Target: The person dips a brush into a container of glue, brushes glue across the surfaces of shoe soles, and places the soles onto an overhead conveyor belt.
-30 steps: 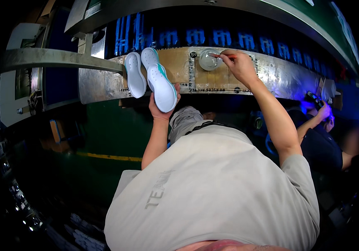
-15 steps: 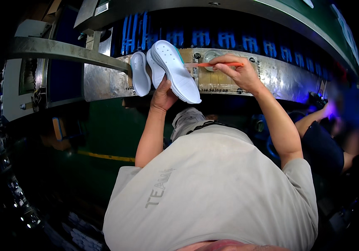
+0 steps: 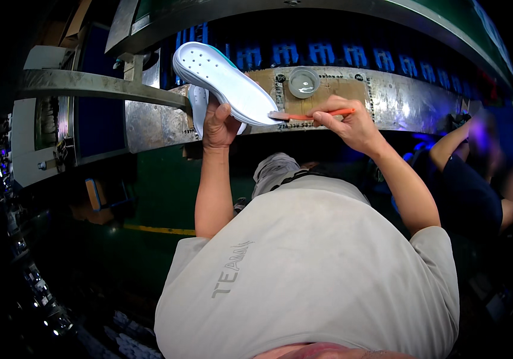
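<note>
A white shoe sole (image 3: 226,81), with small holes at one end and a teal patch along its far edge, is gripped by my left hand (image 3: 219,127) from its near side. My right hand (image 3: 352,124) is closed round the orange handle of a brush (image 3: 304,116). The bristles touch the sole's right tip. Just beyond the brush, a small clear bowl (image 3: 304,82) with some clear liquid stands on brown cardboard. Partly hidden under the held sole, another white sole (image 3: 198,107) lies on the metal bench.
The narrow metal bench (image 3: 149,122) runs across in front of me, with a row of blue parts (image 3: 321,52) behind it. A metal bar (image 3: 101,82) crosses at the left. Another person's arm (image 3: 448,143) is at the right.
The held sole has swung round and shifted left, covering more of the soles on the bench. The brush has moved from its far side edge to its right tip.
</note>
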### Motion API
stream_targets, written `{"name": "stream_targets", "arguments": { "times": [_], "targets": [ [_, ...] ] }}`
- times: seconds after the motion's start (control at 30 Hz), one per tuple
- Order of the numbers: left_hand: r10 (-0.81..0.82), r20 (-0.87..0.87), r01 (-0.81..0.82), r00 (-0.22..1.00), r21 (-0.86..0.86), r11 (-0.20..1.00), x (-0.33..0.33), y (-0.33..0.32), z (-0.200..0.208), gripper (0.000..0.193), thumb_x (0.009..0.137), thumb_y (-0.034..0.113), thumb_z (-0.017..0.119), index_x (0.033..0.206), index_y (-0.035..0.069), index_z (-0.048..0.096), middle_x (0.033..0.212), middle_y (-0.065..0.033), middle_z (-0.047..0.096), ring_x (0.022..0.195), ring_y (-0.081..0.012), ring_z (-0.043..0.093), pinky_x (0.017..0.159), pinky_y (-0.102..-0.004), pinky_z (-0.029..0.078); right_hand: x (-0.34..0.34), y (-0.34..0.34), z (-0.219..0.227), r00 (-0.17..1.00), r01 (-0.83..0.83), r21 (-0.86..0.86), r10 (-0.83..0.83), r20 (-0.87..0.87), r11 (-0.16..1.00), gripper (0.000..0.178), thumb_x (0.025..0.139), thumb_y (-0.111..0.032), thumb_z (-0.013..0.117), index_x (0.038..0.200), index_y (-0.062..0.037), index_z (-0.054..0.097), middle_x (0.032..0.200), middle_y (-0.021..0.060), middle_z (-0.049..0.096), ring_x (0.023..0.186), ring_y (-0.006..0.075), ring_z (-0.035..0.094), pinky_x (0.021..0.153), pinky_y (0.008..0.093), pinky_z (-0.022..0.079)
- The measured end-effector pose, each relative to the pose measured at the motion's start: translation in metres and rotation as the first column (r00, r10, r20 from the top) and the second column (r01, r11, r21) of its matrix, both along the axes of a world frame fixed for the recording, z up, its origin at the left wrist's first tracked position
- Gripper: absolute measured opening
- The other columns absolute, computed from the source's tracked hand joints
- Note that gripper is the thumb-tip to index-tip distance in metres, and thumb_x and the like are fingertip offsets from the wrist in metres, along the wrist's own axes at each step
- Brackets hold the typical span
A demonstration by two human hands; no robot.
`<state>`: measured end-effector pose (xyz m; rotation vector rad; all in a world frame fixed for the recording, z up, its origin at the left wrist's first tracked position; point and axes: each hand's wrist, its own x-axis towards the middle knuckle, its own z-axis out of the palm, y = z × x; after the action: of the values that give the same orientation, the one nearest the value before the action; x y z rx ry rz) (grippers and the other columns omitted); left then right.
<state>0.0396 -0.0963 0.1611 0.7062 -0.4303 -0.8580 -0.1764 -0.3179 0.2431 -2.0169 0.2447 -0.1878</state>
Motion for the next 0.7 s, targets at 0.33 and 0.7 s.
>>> {"name": "stream_targets", "arguments": {
  "times": [0.33,0.7],
  "targets": [
    [0.004,0.058,-0.007,0.998,0.055,0.998,-0.02,-0.016,-0.017,0.092,0.083,0.022,0.088,0.158,0.007,0.036,0.147,-0.0079,0.053,0.137,-0.0252,0.05,0.119,-0.0403,0.037,0.009,0.03,-0.005,0.964,0.261,0.648,-0.224,-0.14,0.716,0.03,0.106,-0.025,0.061,0.108,0.0013,0.076,0.087,0.0042,0.073,0.081,0.0102,0.064,0.079,0.0281,0.052],
    [-0.119,-0.003,0.115,0.993,0.262,0.958,-0.048,-0.014,0.02,0.069,0.104,0.047,0.042,0.153,-0.001,0.04,0.127,-0.0193,0.065,0.113,-0.0294,0.068,0.1,-0.0415,0.054,0.013,-0.007,0.008,0.963,0.174,0.46,-0.248,0.104,0.871,0.024,0.104,-0.021,0.064,0.111,-0.0029,0.077,0.094,0.0052,0.075,0.088,0.012,0.066,0.082,0.0288,0.053]
  ]
}}
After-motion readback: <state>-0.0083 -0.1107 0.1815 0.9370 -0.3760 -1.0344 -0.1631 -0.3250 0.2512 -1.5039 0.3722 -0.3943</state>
